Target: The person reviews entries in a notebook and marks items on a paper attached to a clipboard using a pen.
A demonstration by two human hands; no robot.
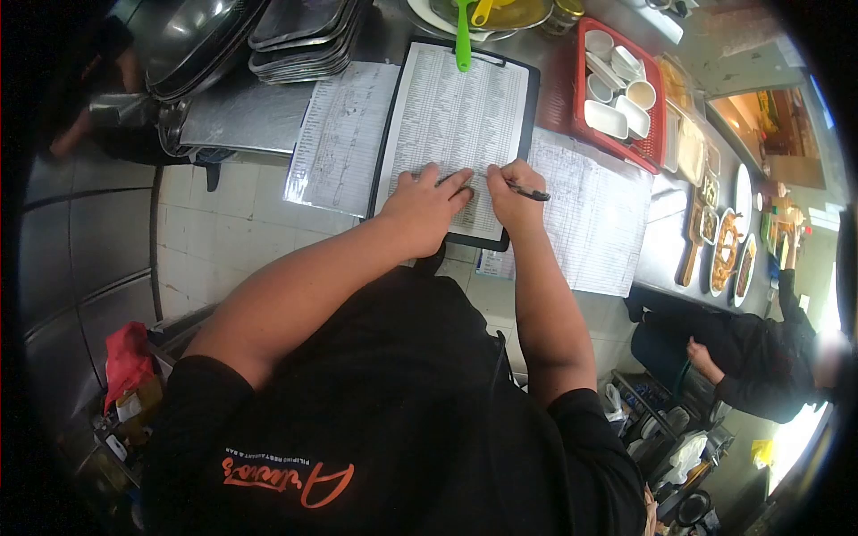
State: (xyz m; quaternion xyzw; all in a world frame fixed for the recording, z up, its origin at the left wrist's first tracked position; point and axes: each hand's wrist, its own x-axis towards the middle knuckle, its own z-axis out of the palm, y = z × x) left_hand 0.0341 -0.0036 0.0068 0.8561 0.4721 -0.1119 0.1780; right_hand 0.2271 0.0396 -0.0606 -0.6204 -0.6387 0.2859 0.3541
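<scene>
A black clipboard (531, 112) holding a printed list (460, 116) lies on the steel counter in front of me. My left hand (424, 210) rests on the lower part of the sheet, its fingers spread and stretched towards the right. Beside it, my right hand (513, 195) is closed around a dark pen (529, 191). The pen's tip is hidden by my fingers, low on the page. Sheets covered in writing (340, 134) stick out left of the board, and more filled-in sheets (594, 214) lie to its right.
Stacked metal trays (299, 62) stand at the upper left. A green utensil (463, 40) overhangs the clipboard's top. To the right, a red basket (579, 89) holds white cups and dishes. Plated food (726, 250) sits farther along the counter, near another person (760, 357). Another person's arm shows far left.
</scene>
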